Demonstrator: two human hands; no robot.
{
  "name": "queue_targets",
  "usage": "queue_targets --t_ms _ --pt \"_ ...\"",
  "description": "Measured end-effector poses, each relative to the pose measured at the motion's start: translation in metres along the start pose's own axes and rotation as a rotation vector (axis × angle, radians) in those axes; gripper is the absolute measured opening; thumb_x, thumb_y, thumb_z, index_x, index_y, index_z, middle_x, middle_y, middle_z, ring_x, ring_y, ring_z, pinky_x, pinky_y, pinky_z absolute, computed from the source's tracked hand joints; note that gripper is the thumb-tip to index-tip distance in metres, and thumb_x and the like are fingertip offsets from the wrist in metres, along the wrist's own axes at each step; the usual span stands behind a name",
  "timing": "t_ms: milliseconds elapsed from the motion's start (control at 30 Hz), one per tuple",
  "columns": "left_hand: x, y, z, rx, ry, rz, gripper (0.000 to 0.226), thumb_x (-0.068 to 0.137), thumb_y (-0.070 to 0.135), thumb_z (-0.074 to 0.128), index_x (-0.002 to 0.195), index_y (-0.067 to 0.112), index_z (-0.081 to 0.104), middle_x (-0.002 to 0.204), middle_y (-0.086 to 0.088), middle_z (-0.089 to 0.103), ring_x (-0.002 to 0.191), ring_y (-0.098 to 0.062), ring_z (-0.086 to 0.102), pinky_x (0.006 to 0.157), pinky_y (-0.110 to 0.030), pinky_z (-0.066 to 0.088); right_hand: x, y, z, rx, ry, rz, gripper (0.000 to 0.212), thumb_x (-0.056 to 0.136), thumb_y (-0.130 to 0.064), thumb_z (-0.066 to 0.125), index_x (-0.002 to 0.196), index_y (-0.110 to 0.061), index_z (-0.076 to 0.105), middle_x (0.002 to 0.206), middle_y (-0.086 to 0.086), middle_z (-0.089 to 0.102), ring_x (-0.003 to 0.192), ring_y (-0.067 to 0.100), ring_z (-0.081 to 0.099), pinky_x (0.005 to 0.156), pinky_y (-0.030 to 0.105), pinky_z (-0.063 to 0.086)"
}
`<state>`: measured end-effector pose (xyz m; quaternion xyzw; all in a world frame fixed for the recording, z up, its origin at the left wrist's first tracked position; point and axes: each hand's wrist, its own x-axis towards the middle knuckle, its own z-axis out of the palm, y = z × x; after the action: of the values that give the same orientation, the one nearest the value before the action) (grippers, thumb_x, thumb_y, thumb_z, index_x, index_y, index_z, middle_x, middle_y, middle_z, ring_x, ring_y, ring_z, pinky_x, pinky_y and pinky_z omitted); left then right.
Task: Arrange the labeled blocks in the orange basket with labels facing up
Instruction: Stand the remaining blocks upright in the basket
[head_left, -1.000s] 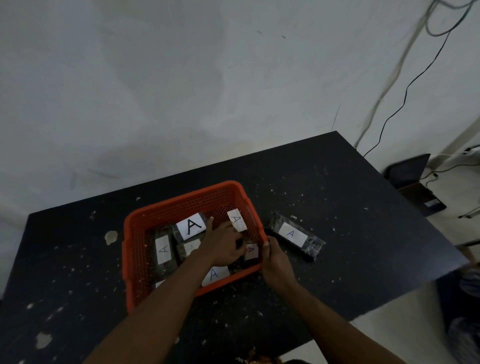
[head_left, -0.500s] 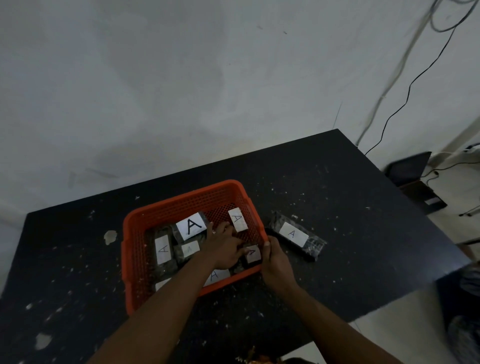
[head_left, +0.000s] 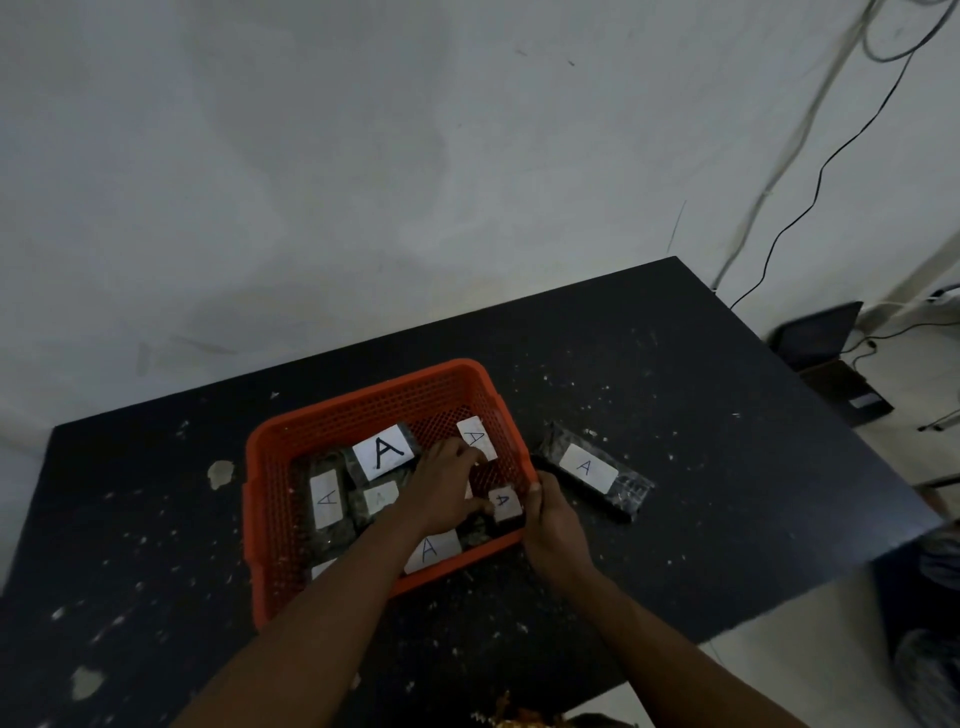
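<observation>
The orange basket (head_left: 363, 402) sits on the black table (head_left: 701, 441). Several dark blocks with white "A" labels lie inside it, labels up: a big one (head_left: 383, 451) at the back, one at the left (head_left: 326, 500), one in the middle (head_left: 381, 498), one at the front (head_left: 431, 550) and one against the right wall (head_left: 475, 438). My left hand (head_left: 441, 493) is inside the basket, with its fingertips on a small labeled block (head_left: 504, 503) at the right corner. My right hand (head_left: 553, 519) grips the basket's right rim beside that block. Another labeled block (head_left: 589, 467) lies on the table to the right of the basket.
The table top is speckled with pale chips and scratches. Its right edge and near edge are close to my right arm. Cables hang down the wall at the right, and a dark box (head_left: 826, 338) stands on the floor beyond the table.
My left hand's fingers have shifted slightly around the small block, and its label now shows more plainly. My right hand stays on the basket's rim.
</observation>
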<state>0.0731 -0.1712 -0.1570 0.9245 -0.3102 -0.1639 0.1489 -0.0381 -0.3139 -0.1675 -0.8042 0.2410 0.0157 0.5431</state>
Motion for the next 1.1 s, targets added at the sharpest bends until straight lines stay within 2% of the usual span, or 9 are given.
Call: queue_targets --t_ms 100,200,300,467,567,700,900,1033,1100 --pt "-0.001 0.000 -0.014 0.013 -0.068 -0.026 0.085 0.073 0.038 0.080 0.145 0.017 0.039 0.142 -0.007 0.038 0.130 -0.024 0.035 0.105 -0.034 0.036 0.000 -0.002 -0.001 -0.009 -0.002 0.007 0.020 0.103 -0.038 0.027 0.102 -0.040 0.047 0.086 -0.006 0.064 0.062 -0.004 0.062 0.042 0.009 0.040" --pt "-0.001 0.002 -0.026 0.157 -0.174 -0.052 0.092 0.066 0.046 0.082 0.143 0.017 0.040 0.137 -0.008 0.046 0.125 -0.025 0.040 0.104 -0.038 0.038 -0.001 -0.003 -0.003 -0.010 -0.016 0.011 0.021 0.103 -0.037 0.027 0.105 -0.034 0.048 0.088 -0.005 0.064 0.063 -0.001 0.062 0.044 0.010 0.041" --pt "-0.002 0.001 -0.028 0.290 -0.166 -0.025 0.095 0.064 0.053 0.080 0.143 0.017 0.040 0.135 -0.006 0.049 0.123 -0.025 0.038 0.105 -0.039 0.034 -0.002 -0.005 -0.004 -0.008 -0.025 0.014 0.021 0.104 -0.037 0.027 0.106 -0.033 0.047 0.090 -0.004 0.064 0.066 0.006 0.064 0.048 0.014 0.043" --pt "-0.006 0.001 -0.019 0.018 -0.087 -0.087 0.118 0.063 0.042 0.083 0.155 0.021 0.013 0.149 -0.008 0.037 0.135 -0.027 0.032 0.106 -0.038 0.036 -0.003 -0.007 -0.006 -0.003 -0.039 0.018 0.020 0.104 -0.036 0.028 0.108 -0.035 0.047 0.089 -0.004 0.065 0.062 0.002 0.063 0.045 0.011 0.042" --pt "-0.009 -0.002 -0.017 -0.102 -0.081 -0.114 0.124 0.063 0.037 0.086 0.155 0.027 0.003 0.153 -0.009 0.031 0.138 -0.027 0.033 0.106 -0.039 0.040 -0.003 -0.007 -0.006 0.007 -0.048 0.021 0.020 0.104 -0.037 0.027 0.109 -0.034 0.047 0.090 -0.003 0.065 0.067 0.008 0.065 0.051 0.017 0.045" --pt "-0.014 -0.006 -0.016 -0.236 -0.059 -0.110 0.130 0.064 0.033 0.087 0.153 0.036 -0.007 0.161 -0.008 0.019 0.142 -0.026 0.031 0.105 -0.034 0.037 -0.004 -0.007 -0.006 0.002 -0.049 0.018 0.020 0.103 -0.038 0.026 0.105 -0.036 0.047 0.092 -0.003 0.065 0.072 0.011 0.066 0.055 0.023 0.048" --pt "-0.015 -0.007 -0.015 -0.218 -0.077 -0.108 0.127 0.067 0.035 0.087 0.154 0.035 -0.006 0.163 -0.006 0.017 0.144 -0.026 0.029 0.111 -0.037 0.035 -0.004 -0.007 -0.007 0.009 -0.059 0.027 0.019 0.103 -0.038 0.027 0.102 -0.036 0.046 0.091 0.000 0.065 0.071 0.012 0.066 0.054 0.022 0.048" --pt "-0.014 -0.006 -0.015 -0.300 -0.057 -0.084 0.126 0.068 0.029 0.086 0.150 0.048 -0.008 0.161 -0.004 0.021 0.139 -0.023 0.038 0.095 -0.025 0.038 -0.004 -0.009 -0.008 0.000 -0.068 0.023 0.020 0.103 -0.038 0.027 0.097 -0.039 0.046 0.090 -0.002 0.065 0.069 0.010 0.065 0.050 0.017 0.045" --pt "-0.014 -0.007 -0.015 -0.327 -0.052 -0.081 0.126 0.068 0.029 0.086 0.149 0.050 -0.009 0.162 -0.004 0.021 0.142 -0.023 0.034 0.098 -0.025 0.037 -0.004 -0.009 -0.008 -0.010 -0.069 0.023 0.020 0.103 -0.039 0.026 0.097 -0.040 0.045 0.089 -0.003 0.064 0.067 0.008 0.064 0.048 0.015 0.043"
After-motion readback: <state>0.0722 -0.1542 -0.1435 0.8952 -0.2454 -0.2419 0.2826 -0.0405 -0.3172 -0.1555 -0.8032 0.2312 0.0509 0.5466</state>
